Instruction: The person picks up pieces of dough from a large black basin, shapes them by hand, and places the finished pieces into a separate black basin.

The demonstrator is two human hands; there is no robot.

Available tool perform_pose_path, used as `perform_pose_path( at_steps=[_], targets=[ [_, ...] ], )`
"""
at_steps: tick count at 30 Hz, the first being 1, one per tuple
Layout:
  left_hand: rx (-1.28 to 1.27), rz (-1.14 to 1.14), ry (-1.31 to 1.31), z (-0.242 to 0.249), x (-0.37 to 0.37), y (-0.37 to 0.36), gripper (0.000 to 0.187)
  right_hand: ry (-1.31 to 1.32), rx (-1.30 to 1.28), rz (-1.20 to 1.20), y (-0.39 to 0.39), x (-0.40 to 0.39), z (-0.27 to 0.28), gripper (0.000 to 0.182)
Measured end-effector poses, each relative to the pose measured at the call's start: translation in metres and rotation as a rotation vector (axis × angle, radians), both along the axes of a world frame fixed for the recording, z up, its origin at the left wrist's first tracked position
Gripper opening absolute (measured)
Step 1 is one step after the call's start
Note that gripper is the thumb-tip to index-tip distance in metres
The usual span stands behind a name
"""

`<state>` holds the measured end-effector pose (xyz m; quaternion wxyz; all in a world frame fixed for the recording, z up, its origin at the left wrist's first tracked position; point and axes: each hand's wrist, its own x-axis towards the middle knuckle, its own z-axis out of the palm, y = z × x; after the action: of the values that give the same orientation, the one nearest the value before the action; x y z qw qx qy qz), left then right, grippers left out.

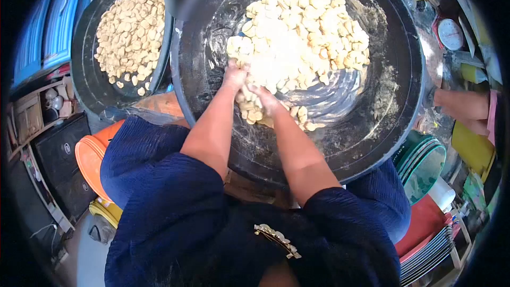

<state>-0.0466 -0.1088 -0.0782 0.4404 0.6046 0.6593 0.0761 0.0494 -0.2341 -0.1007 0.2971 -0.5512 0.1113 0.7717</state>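
Observation:
A wide black basin [396,48] fills the middle of the head view. In it lies a heap of pale, rounded, flattish pieces [319,26], coated in whitish powder and overexposed at the centre. My left hand [235,76] is at the heap's near left edge, its fingers curled in among the pieces. Just to its right, my right hand [265,99] is also closed against pieces, several of which lie between the two hands. Glare and the pieces hide some of the fingertips. Smears of powder streak the basin floor beside the right hand.
A second dark basin [82,69] at the left holds many similar pieces [133,32]. An orange bucket [89,162] stands by my left knee, and green stacked tubs [425,165] stand by my right. A dial scale [450,34] and another person's limb [462,105] are at the right.

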Motion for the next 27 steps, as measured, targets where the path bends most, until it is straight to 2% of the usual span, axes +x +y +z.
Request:
perform_pose_path(
  at_steps=[1,2,3,5,6,8,9,10,11,13,15,17,18,19,21,23,25,27],
  targets=[
    [0.011,-0.004,0.003,0.010,-0.003,-0.006,0.046,-0.027,0.070,-0.088,0.002,0.000,0.036,0.074],
    [-0.428,0.041,-0.215,0.022,-0.007,-0.016,0.047,-0.058,0.132,-0.176,0.002,0.001,0.059,0.067],
    [-0.865,0.081,-0.435,0.035,-0.009,-0.025,0.048,-0.062,0.140,-0.180,-0.008,0.011,0.052,0.067],
    [-1.274,0.051,-0.564,0.057,-0.005,-0.045,0.051,0.291,0.223,-0.194,-0.045,0.046,0.030,0.061],
    [-1.273,0.042,-0.567,0.059,0.000,-0.054,0.051,0.283,0.228,-0.198,-0.051,0.057,0.052,0.061],
    [-1.155,-0.034,-0.746,0.053,0.012,-0.078,0.054,0.114,0.321,-0.203,-0.053,0.078,0.134,0.057],
    [-1.097,-0.071,-0.833,0.055,0.014,-0.089,0.055,0.104,0.325,-0.209,-0.056,0.086,0.156,0.057],
    [-1.226,-0.064,-0.912,0.090,0.020,-0.084,0.052,0.014,0.411,-0.071,-0.055,0.095,0.174,0.057],
    [-1.217,-0.076,-0.922,0.110,0.026,-0.082,0.052,-0.080,0.501,0.073,-0.051,0.105,0.189,0.058],
    [-1.080,-0.028,-0.935,0.135,0.035,-0.080,0.049,-0.244,0.614,0.076,-0.045,0.112,0.220,0.053],
    [-0.989,-0.022,-0.993,0.151,0.043,-0.073,0.047,-0.278,0.616,0.044,-0.045,0.110,0.269,0.049],
    [-0.918,-0.196,-1.062,0.195,0.044,-0.062,0.050,-0.522,0.614,-0.018,-0.043,0.103,0.316,0.039],
    [-0.908,-0.203,-1.064,0.214,0.044,-0.061,0.050,-0.644,0.610,-0.051,-0.044,0.100,0.334,0.034],
    [-0.966,-0.178,-1.129,0.232,0.044,-0.060,0.054,-0.649,0.622,-0.053,-0.046,0.099,0.350,0.034],
    [-1.018,-0.163,-1.194,0.267,0.043,-0.061,0.057,-0.843,0.748,0.014,-0.054,0.102,0.373,0.035],
    [-0.999,-0.266,-1.233,0.300,0.044,-0.067,0.058,-0.856,0.763,0.037,-0.061,0.108,0.385,0.039],
    [-0.987,-0.354,-1.315,0.332,0.043,-0.074,0.053,-0.617,0.861,-0.173,-0.066,0.108,0.395,0.040],
    [-0.725,-0.397,-1.057,0.352,0.040,-0.081,0.043,-0.720,0.940,-0.102,-0.072,0.101,0.404,0.037]
  ],
)
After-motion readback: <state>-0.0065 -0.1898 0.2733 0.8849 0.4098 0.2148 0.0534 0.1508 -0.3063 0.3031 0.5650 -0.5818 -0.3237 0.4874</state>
